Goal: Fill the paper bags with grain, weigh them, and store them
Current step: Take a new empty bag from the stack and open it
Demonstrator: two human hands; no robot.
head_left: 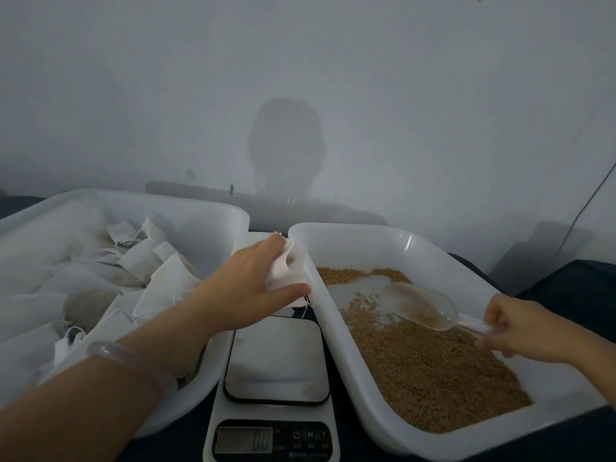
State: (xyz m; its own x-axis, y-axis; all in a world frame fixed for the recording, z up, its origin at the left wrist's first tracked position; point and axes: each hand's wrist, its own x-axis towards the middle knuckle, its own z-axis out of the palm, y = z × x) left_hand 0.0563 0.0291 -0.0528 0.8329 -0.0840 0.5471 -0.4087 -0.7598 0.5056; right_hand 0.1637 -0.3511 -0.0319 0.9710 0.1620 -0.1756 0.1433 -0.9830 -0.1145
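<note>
Grain [433,371], brown and loose, lies in the white plastic tub [366,251] on the right. It is heaped mostly toward the near end, and a bare patch of the tub floor shows at the far end. A clear plastic scoop [421,305] hangs low over that grain with a little grain in its bowl, its open mouth pointing toward the far left. The right hand [530,331] has its fingers curled tight round the scoop's handle, above the tub's right side.

The left hand [246,288] reaches forward across the gap between the two tubs. It pinches a small white paper bag [286,266] between the thumb below and the fingers above. The bag sits against the left rim of the grain tub with its mouth turned toward the grain. Whether it has anything inside cannot be told. A pale bracelet [123,355] circles the left wrist.

Between the tubs stands a white kitchen scale [276,358], its flat plate below the left hand. Its display [243,440] faces the person, but the reading is too blurred to make out.

A second white tub [166,200] on the left holds a loose pile of white bags [83,281], some with strings trailing. Behind everything is a pale wall [400,95] carrying the shadow [286,145] of a head and shoulders. A thin cable [581,211] runs down the wall at the far right.
</note>
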